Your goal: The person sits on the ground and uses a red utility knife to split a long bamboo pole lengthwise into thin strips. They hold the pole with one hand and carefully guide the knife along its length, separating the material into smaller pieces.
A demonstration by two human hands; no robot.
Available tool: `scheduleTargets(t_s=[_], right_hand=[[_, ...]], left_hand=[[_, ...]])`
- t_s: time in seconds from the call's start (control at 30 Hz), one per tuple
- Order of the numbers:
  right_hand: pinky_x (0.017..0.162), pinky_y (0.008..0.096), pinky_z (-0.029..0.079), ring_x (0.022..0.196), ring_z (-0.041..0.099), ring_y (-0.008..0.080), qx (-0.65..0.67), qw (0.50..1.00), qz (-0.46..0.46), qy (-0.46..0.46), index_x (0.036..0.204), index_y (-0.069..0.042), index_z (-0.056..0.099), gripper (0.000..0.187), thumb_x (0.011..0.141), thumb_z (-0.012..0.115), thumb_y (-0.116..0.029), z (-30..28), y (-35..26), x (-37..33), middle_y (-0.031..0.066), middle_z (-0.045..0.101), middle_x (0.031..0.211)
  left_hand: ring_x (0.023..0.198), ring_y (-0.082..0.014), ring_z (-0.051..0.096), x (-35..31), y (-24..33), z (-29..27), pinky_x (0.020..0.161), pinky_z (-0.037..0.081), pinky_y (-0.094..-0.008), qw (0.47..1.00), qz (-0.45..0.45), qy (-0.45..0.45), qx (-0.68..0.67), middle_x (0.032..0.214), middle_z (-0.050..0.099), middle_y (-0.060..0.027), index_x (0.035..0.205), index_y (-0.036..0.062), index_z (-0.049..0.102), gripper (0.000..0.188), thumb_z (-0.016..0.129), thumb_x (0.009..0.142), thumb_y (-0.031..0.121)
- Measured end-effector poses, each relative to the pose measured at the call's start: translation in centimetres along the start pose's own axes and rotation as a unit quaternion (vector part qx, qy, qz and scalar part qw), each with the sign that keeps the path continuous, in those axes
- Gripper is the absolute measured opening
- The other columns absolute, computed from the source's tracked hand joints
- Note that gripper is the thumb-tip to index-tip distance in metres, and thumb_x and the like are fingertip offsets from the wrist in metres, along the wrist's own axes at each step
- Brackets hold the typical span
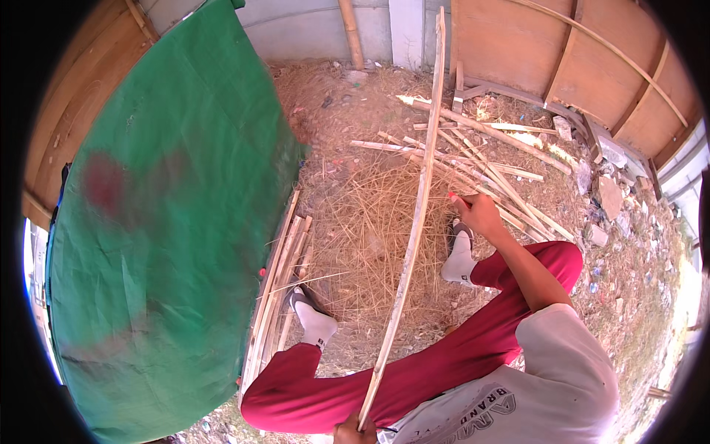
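Dry straw and bamboo shavings (370, 214) are covering the bare dirt ground (629, 288) of a yard. Split bamboo strips (488, 159) are lying scattered and crossing one another on the straw toward the far wall, while a neat bundle of strips (279, 277) is lying alongside the edge of a green tarpaulin (170, 222) that is spreading over the ground at the left. Stones and rubble (608, 196) are sitting in the dirt at the right, with small bits of litter dotting the ground near them.
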State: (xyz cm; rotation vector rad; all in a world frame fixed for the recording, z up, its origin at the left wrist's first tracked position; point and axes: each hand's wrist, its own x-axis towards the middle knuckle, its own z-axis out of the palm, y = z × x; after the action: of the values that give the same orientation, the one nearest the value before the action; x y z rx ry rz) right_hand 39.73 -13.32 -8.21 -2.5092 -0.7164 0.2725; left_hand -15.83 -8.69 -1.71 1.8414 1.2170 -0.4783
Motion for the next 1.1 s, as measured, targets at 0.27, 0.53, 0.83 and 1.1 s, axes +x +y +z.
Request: scheduleTargets(t_s=[0.27, 0.53, 0.83, 1.1], right_hand=[[0.047, 0.0354, 0.043, 0.048, 0.057, 0.0195, 0.266, 0.904, -0.334, -0.030, 0.103, -0.003, 0.076, 0.029, 0.098, 0.066, -0.030, -0.3, -11.5, -11.1, 0.0104, 0.063, 0.067], [0.045, 0.0388, 0.050, 0.052, 0.065, 0.0274, 0.056, 0.907, -0.394, -0.138, 0.098, -0.010, 0.078, 0.041, 0.093, 0.065, -0.049, 2.1, -12.6, -15.7, 0.0052, 0.071, 0.074], [0.052, 0.0433, 0.053, 0.057, 0.067, 0.0311, -0.088, 0.976, -0.184, -0.077, 0.097, -0.009, 0.078, 0.040, 0.095, 0.063, -0.046, 2.9, -8.8, -5.9, 0.0147, 0.067, 0.065], [0.069, 0.0472, 0.057, 0.074, 0.070, 0.0350, -0.106, 0.974, -0.167, -0.110, 0.102, -0.017, 0.078, 0.034, 0.097, 0.060, -0.045, 0.9, -5.9, -2.1, 0.0132, 0.070, 0.073]], left_hand=[[0.056, -0.0350, 0.061, 4.5, 3.1, -0.6, 0.056, 0.048, -0.0422, 0.983, 0.110, 0.143, -0.016, 0.059, 0.057, -0.0142, 0.073, 0.0027, 0.056, 0.019, 0.068, 0.084, 0.012], [0.056, -0.0329, 0.062, 3.8, 4.0, -0.7, 0.057, 0.049, -0.0425, 0.989, 0.074, 0.111, -0.066, 0.061, 0.059, -0.0165, 0.074, 0.0018, 0.058, 0.016, 0.067, 0.082, 0.013], [0.074, -0.0366, 0.067, 0.3, -5.7, 4.6, 0.066, 0.054, -0.0483, 0.971, 0.229, 0.027, 0.068, 0.081, 0.067, -0.0210, 0.109, 0.0055, 0.069, 0.025, 0.062, 0.091, 0.021], [0.076, -0.0468, 0.066, -2.2, -2.3, -0.8, 0.065, 0.051, -0.0534, 0.998, 0.044, 0.005, 0.041, 0.079, 0.067, -0.0266, 0.105, -0.0015, 0.066, 0.026, 0.066, 0.089, 0.018]])
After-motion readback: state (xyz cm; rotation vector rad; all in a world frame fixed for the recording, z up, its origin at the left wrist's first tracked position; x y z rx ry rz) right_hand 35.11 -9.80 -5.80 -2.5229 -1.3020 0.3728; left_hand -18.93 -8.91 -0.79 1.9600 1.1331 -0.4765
